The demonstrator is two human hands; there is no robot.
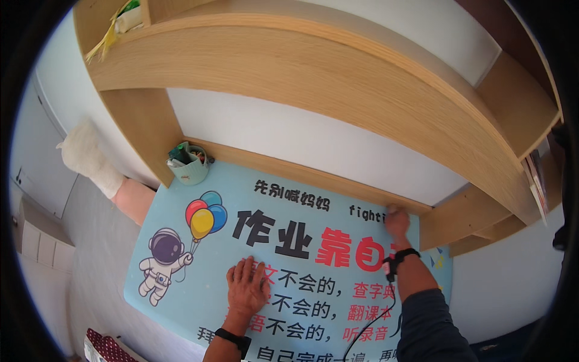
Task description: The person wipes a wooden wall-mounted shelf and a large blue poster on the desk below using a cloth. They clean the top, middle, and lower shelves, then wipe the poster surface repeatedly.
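My left hand (247, 289) rests palm down on a light blue printed desk mat (212, 280), its fingers slightly apart and nothing under them that I can see. Farther back and to the right, my right hand (398, 221) is at the mat's rear edge, close to the wooden back strip (316, 178). Its fingers are bent and blurred, so whether they hold anything is hidden. Large printed characters and a cartoon astronaut (160, 267) with balloons decorate the mat. Each wrist wears a black band, and a thin black cable (375, 319) runs down from the right one.
A pale green pen holder (189, 171) with pens stands in the back left corner. A wooden shelf (289, 63) arches over the desk. Books (536, 181) hang out at the right. Beside the desk's left edge is a large plush toy (90, 154).
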